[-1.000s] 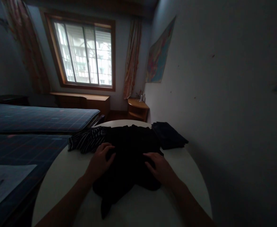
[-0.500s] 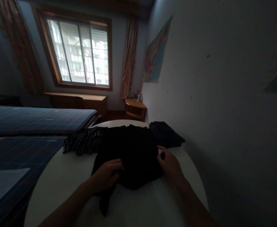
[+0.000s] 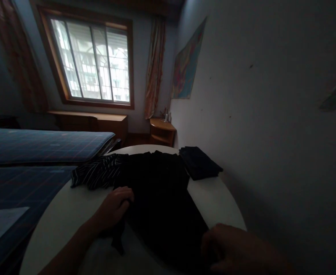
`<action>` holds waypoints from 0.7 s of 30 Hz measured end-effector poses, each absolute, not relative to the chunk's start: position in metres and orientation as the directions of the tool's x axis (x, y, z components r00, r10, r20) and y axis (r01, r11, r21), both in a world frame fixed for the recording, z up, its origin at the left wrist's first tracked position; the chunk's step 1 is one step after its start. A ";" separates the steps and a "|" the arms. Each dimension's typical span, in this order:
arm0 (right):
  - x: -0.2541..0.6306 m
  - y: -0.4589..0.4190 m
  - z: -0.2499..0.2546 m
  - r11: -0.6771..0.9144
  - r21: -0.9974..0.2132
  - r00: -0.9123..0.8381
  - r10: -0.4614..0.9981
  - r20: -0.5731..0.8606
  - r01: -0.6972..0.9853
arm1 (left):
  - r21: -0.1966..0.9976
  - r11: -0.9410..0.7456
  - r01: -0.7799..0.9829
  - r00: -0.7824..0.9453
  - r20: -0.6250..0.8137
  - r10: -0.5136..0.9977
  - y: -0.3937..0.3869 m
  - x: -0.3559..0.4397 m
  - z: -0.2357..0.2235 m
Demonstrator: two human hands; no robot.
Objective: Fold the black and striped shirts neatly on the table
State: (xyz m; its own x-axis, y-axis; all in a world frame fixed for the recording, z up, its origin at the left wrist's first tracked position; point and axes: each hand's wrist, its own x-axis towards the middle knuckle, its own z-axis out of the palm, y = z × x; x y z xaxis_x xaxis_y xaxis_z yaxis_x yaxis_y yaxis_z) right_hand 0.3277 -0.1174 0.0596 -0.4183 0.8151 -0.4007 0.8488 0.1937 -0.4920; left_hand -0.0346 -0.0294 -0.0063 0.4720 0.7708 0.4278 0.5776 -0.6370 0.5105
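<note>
A black garment (image 3: 162, 194) lies on the round white table (image 3: 231, 202), one long part stretched down toward the lower right. It is too dark to tell which kind it is. My left hand (image 3: 116, 204) is closed at its left edge, gripping the cloth, and a loose end dangles beneath the wrist. At the lower right, my right hand (image 3: 228, 244) has its fingers curled round the end of the stretched part; the fingertips are partly in shadow.
A black-and-white striped garment (image 3: 96, 172) lies at the table's left, and a folded dark garment (image 3: 199, 162) at its far right. A plaid mattress (image 3: 47, 145) stands left of the table. The wall (image 3: 271, 133) runs along the right; a corner shelf (image 3: 162, 126) is behind.
My right hand has moved down and right, drawing out a long part of the black garment. My left hand has shifted slightly left and up along the cloth.
</note>
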 end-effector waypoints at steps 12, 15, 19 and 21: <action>0.318 -0.095 0.015 0.382 -0.475 -0.475 0.875 -0.090 0.793 | 0.489 -0.705 0.513 0.759 0.126 0.639 -0.055 0.001 -0.002; 0.321 -0.091 0.006 0.371 -0.458 -0.452 0.889 -0.076 0.807 | 0.502 -0.681 0.533 0.753 0.087 0.653 -0.054 0.003 -0.001; 0.334 -0.082 -0.003 0.377 -0.361 -0.421 0.905 -0.052 0.853 | 0.505 -0.605 0.616 0.646 0.114 0.754 -0.046 -0.010 -0.003; 0.343 -0.074 -0.006 0.347 -0.256 -0.370 0.928 -0.046 0.902 | 0.511 -0.563 0.650 0.590 0.128 0.797 -0.039 -0.021 -0.007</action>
State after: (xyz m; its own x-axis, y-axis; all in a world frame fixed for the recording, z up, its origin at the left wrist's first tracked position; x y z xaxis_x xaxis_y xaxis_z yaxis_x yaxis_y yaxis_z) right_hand 0.3430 -0.0740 -0.0062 -0.3697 0.9280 -0.0459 0.9023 0.3468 -0.2562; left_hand -0.0210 -0.0395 -0.0075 0.5899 0.7973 0.1277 0.6499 -0.5626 0.5110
